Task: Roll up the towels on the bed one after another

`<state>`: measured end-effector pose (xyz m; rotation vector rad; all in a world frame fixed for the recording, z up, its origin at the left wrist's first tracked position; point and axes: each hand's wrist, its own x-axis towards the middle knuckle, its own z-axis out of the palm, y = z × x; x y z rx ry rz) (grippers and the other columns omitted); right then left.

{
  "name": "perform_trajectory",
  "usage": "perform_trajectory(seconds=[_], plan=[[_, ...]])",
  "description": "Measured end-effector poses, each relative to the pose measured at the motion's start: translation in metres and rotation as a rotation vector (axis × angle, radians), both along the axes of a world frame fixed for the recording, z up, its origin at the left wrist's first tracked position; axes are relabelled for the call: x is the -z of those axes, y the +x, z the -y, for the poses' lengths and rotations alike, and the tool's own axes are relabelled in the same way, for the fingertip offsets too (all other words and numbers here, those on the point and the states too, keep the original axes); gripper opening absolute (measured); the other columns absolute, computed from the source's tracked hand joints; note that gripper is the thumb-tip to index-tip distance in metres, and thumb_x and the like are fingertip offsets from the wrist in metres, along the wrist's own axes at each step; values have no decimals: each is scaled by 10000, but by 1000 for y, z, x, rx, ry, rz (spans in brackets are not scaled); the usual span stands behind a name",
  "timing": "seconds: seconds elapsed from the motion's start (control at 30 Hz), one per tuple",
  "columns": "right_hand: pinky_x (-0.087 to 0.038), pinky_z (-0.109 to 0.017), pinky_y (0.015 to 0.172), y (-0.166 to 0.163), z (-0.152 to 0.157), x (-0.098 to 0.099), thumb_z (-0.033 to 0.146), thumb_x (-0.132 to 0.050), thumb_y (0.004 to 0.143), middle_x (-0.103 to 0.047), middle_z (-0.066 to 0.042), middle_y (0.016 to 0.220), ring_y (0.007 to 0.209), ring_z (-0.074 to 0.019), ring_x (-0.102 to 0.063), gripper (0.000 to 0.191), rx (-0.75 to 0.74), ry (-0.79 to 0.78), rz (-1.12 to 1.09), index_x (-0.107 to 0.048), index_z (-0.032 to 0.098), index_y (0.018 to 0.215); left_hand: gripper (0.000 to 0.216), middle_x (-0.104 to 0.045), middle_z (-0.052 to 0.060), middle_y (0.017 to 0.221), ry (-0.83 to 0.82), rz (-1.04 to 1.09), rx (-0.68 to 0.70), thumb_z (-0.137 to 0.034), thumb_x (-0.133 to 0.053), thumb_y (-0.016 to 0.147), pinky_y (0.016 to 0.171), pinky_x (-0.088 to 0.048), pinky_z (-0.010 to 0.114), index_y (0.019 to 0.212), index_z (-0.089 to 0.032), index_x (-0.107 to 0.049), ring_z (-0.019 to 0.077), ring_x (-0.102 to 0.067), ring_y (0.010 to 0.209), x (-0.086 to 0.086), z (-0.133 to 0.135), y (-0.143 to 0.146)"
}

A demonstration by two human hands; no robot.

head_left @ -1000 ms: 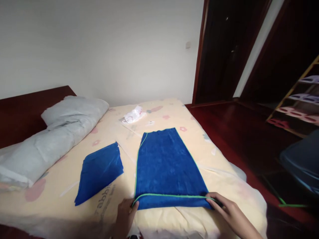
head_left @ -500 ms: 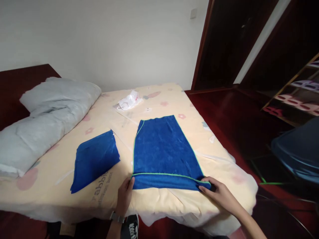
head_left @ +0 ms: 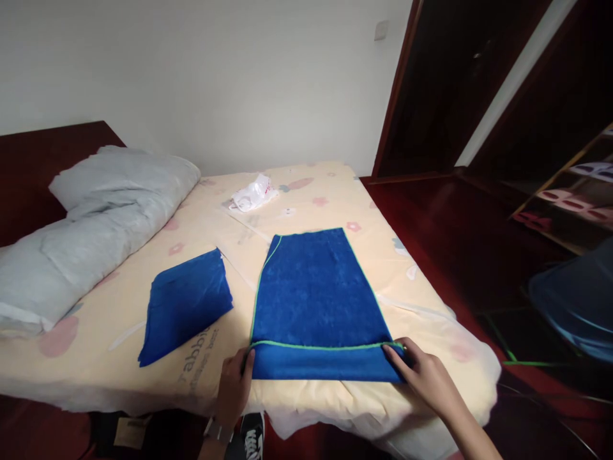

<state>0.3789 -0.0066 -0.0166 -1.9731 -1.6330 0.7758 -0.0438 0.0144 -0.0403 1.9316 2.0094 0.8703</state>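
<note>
A blue towel (head_left: 316, 300) with a green hem lies spread on the bed (head_left: 335, 204), folded in two layers with its near edge toward me. My left hand (head_left: 235, 383) pinches the towel's near left corner. My right hand (head_left: 424, 374) holds the near right corner, fingers laid over the green hem. A second blue towel (head_left: 184, 303), folded into a smaller packet, rests on the sheet to the left, apart from both hands.
A grey pillow and quilt (head_left: 90, 223) lie along the left by the dark headboard. A crumpled white plastic bag (head_left: 251, 191) sits at the far side of the bed. Dark wooden floor, a door and a shoe rack (head_left: 575, 198) are to the right.
The view has pulled back and shifted a little. Both hands stay on the towel's near corners, and the near edge now lies slightly closer to the bed's edge.
</note>
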Motion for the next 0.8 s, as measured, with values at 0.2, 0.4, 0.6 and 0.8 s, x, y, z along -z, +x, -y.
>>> perform_trajectory(seconds=[0.2,0.4,0.6,0.8], plan=[[-433,-312,597,-1,0,9,645,-357,873,-698,-52,711,716,-273,-687,457,-62,-109,242,-601,269,961,308,-727,59,976,64,-399,174,-376,-429,936,749,-497,326,1070,-210,-651,212,-650,747,5,0,-2],[-445,-342,611,-2,-1,8,670,-318,882,-702,-50,781,749,-287,-683,472,-39,-150,308,-552,277,996,212,-667,36,721,15,-517,147,-243,-440,897,686,-475,350,993,-199,-623,216,-615,645,0,-2,-5],[-472,-372,867,15,12,5,414,-429,901,-627,-82,1114,1046,-242,-594,262,-64,267,185,-574,242,1035,164,-625,114,1017,179,-341,268,-127,-459,813,921,-461,404,916,-183,-574,247,-580,1018,-15,5,-12],[-384,-419,1068,18,29,4,243,-554,776,-486,-62,1386,1273,-250,-456,486,-381,188,111,-556,281,1260,680,-513,56,1351,-100,-277,506,-21,-450,634,1102,-377,422,1273,-247,-517,234,-448,1277,-15,15,-14]])
